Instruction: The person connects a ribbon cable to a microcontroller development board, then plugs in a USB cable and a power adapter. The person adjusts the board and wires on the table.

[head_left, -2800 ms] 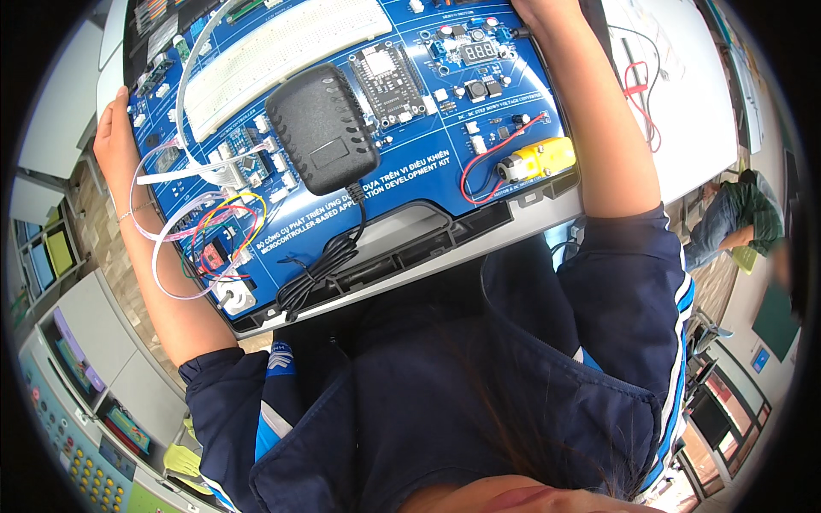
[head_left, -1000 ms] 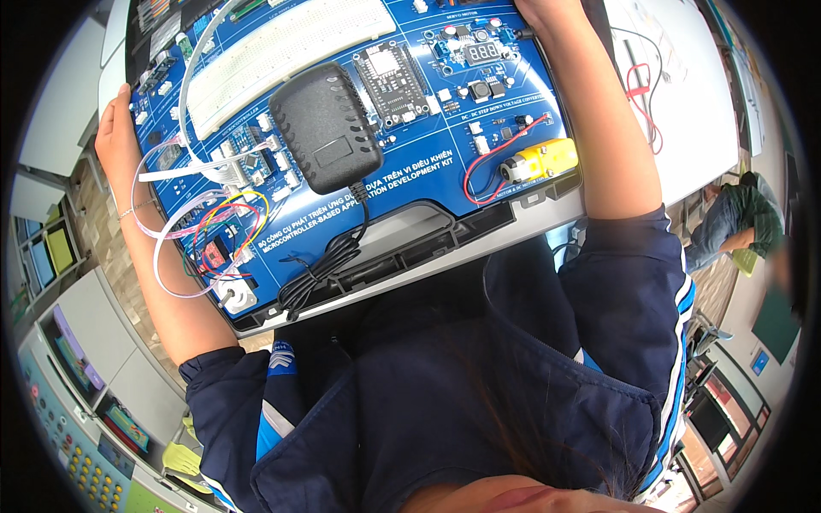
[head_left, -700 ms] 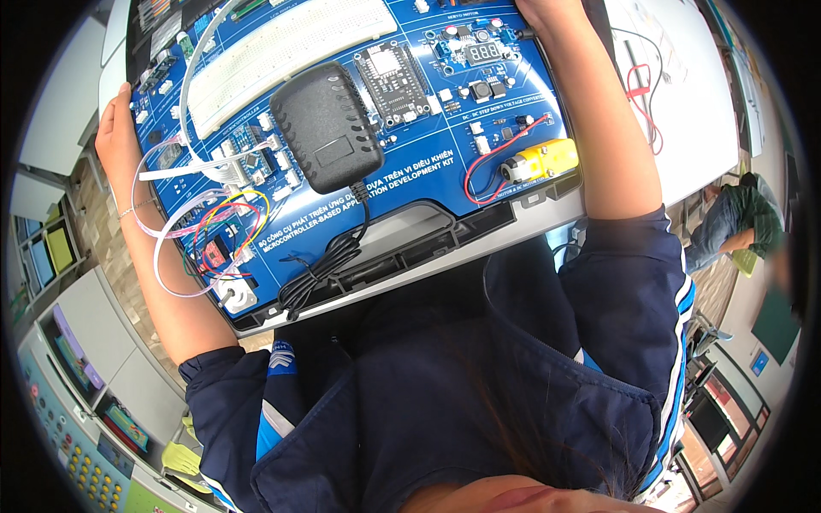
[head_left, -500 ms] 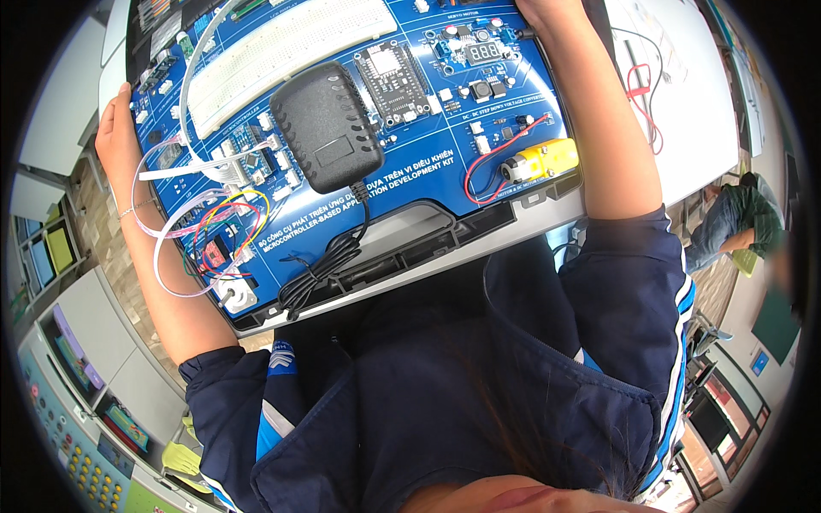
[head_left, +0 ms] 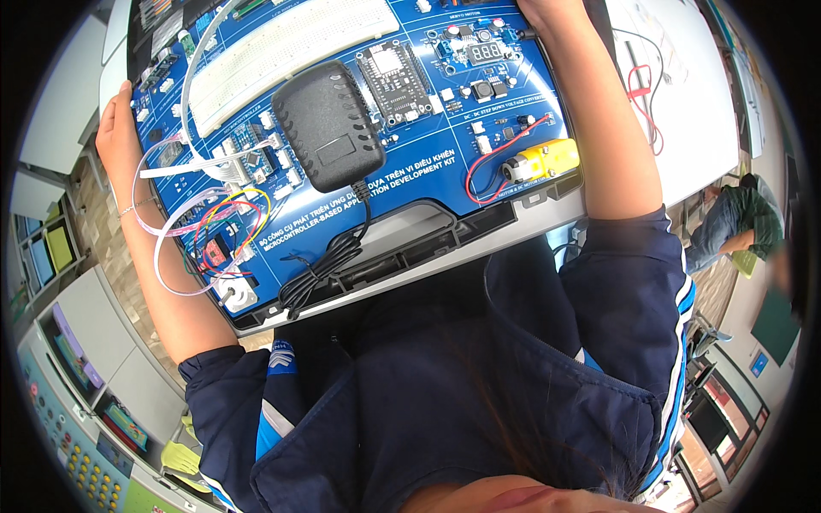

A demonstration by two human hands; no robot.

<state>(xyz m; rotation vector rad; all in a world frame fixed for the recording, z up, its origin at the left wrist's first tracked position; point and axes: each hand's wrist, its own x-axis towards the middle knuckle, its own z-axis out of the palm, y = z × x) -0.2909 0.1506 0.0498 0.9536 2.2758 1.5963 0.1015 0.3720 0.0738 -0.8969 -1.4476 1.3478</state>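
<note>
A blue electronics development kit [head_left: 410, 184] in a dark case lies before me, tilted in the picture. My left hand [head_left: 117, 128] is at the case's left edge, its fingers bent against the side and partly hidden. My right hand [head_left: 547, 8] reaches the far right part of the kit; its fingers are cut off by the upper picture edge. On the board lie a black power adapter [head_left: 329, 128] with a bundled cable [head_left: 316, 274], a white breadboard [head_left: 291, 60], a microcontroller board [head_left: 395, 81] and a yellow gear motor [head_left: 543, 161].
Loose ribbon wires [head_left: 162, 248] loop over the kit's left side. Red and black test leads [head_left: 640, 81] lie on the white table [head_left: 693, 128] at right. A cabinet [head_left: 94, 333] stands at the left, and a seated person [head_left: 727, 222] is at the far right.
The kit and the adapter have shifted very slightly to the right in the picture. Both hands keep their places.
</note>
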